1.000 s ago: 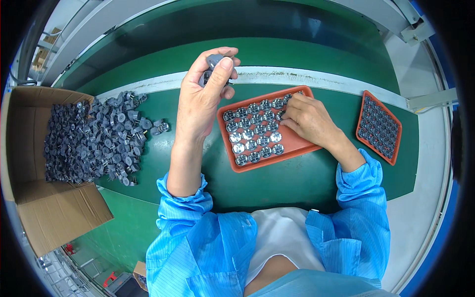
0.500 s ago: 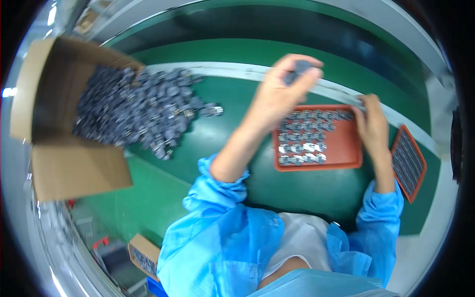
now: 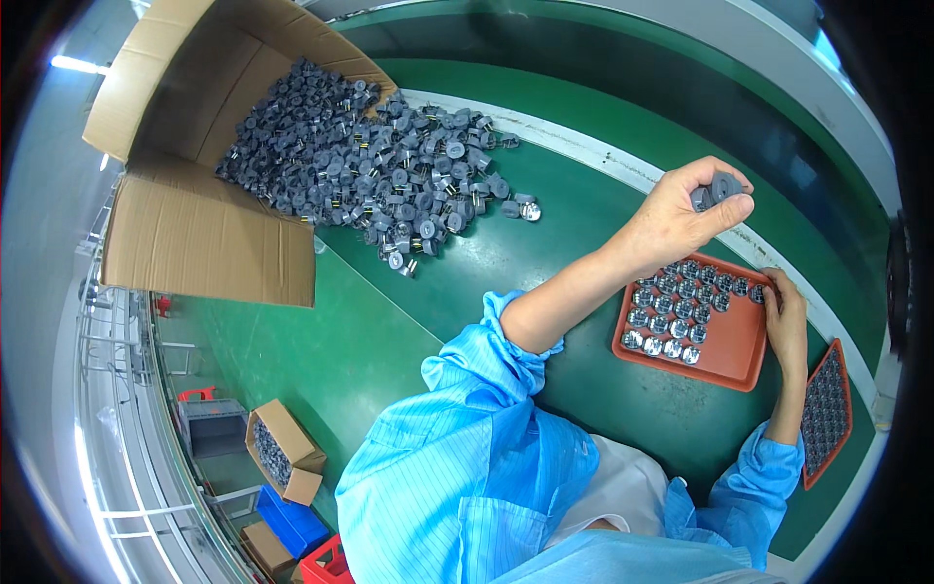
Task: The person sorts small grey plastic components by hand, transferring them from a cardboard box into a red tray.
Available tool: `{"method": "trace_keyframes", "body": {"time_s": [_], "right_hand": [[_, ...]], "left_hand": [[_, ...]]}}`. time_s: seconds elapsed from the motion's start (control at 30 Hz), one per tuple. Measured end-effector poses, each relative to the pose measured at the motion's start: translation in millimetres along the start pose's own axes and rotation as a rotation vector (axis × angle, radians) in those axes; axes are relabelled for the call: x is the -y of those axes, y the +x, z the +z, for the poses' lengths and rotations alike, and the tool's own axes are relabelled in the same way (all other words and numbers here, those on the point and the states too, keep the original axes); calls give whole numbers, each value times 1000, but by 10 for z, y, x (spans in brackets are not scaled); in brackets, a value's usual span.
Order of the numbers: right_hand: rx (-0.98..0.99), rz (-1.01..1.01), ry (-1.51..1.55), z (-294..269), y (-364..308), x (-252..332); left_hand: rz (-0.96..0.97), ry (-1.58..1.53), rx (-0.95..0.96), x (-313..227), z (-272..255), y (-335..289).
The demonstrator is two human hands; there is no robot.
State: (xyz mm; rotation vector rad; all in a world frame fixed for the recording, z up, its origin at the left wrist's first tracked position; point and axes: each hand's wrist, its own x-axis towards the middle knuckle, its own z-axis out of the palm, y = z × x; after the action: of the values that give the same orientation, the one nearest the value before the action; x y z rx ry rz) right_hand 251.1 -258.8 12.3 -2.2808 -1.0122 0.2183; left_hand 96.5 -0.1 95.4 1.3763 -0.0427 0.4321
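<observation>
My left hand (image 3: 673, 216) is raised above the far edge of an orange-red tray (image 3: 736, 355), closed around a few grey round plastic parts (image 3: 725, 187). In the tray stand rows of similar small parts (image 3: 676, 328) with shiny metal undersides facing up. My right hand (image 3: 790, 331) is at the tray's far right corner, its fingertips closed on one grey round part (image 3: 757, 293) at the end of the far row. Part of the tray's far left is hidden behind my left wrist.
A large cardboard box (image 3: 209, 238) lies on its side at the left, spilling a heap of grey parts (image 3: 409, 175) onto the green table (image 3: 564, 234). A second filled tray (image 3: 827, 419) sits at the right. Below left are a small carton (image 3: 309, 457) and a blue bin (image 3: 292, 521).
The view has turned, so the table's contents appear shifted to the right. My left hand still holds its parts above the tray; my right hand is still at the far right corner.
</observation>
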Motion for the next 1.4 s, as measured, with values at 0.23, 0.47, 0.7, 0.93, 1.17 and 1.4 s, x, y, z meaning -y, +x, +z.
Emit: {"method": "trace_keyframes", "body": {"time_s": [0.23, 0.47, 0.7, 0.93, 1.17, 1.4], "right_hand": [[11, 37, 15, -72, -64, 91], [-101, 51, -250, -178, -130, 417], [-213, -342, 363, -347, -277, 1086], [-250, -434, 363, -292, -291, 976], [-200, -473, 604, -192, -254, 836], [24, -70, 402, -260, -261, 795]], "left_hand": [[-30, -3, 26, 19, 81, 1], [-468, -403, 132, 34, 91, -4], [-632, -507, 387, 284, 289, -82], [-666, -380, 512, 339, 389, -141], [-650, -325, 599, 353, 329, -154], [-439, -120, 181, 265, 126, -12]]}}
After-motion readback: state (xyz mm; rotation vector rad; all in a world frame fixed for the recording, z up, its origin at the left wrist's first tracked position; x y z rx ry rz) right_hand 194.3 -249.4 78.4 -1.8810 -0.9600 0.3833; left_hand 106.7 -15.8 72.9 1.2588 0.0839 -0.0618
